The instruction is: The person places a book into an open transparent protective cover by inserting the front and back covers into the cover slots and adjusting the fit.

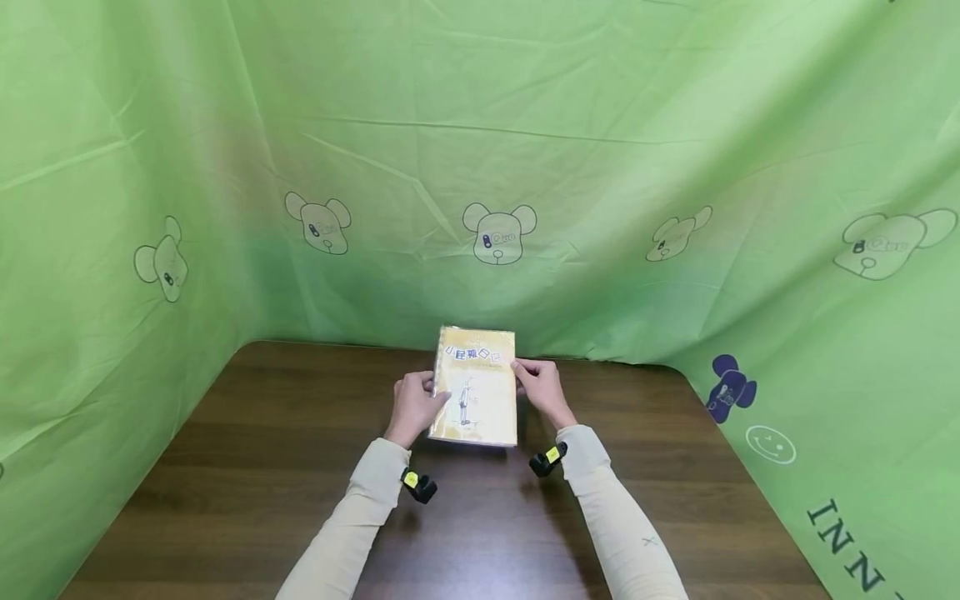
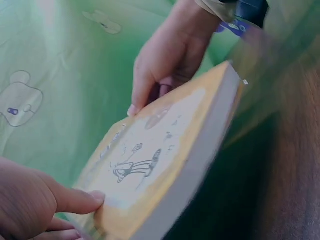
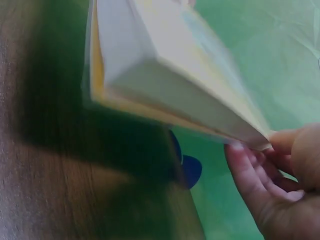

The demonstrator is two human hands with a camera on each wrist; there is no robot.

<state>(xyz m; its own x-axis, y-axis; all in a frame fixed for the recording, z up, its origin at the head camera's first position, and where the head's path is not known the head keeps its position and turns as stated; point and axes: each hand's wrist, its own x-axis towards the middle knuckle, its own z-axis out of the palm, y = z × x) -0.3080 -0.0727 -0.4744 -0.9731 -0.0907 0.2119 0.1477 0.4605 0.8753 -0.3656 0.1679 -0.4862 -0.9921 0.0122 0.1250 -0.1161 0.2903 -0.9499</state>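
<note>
A thick book [image 1: 486,408] with a yellow and white cover, a line drawing of a figure and a printed title is held up over the far part of the table. My left hand [image 1: 415,407] grips its left edge, thumb on the front cover and fingers behind. At the opposite edge, my right hand [image 1: 543,388] pinches the book between thumb and fingers. The left wrist view shows the cover tilted, with the book's [image 2: 145,165] pale page edges along one side. From the right wrist, the page block of the book [image 3: 165,90] shows between its covers, slightly blurred.
The dark wooden table [image 1: 300,467] reaches back to a green cloth [image 1: 405,275] printed with bear heads, which hangs behind and along both sides. Each wrist carries a small black camera with a yellow mark. A dark shadow lies on the tabletop under the book.
</note>
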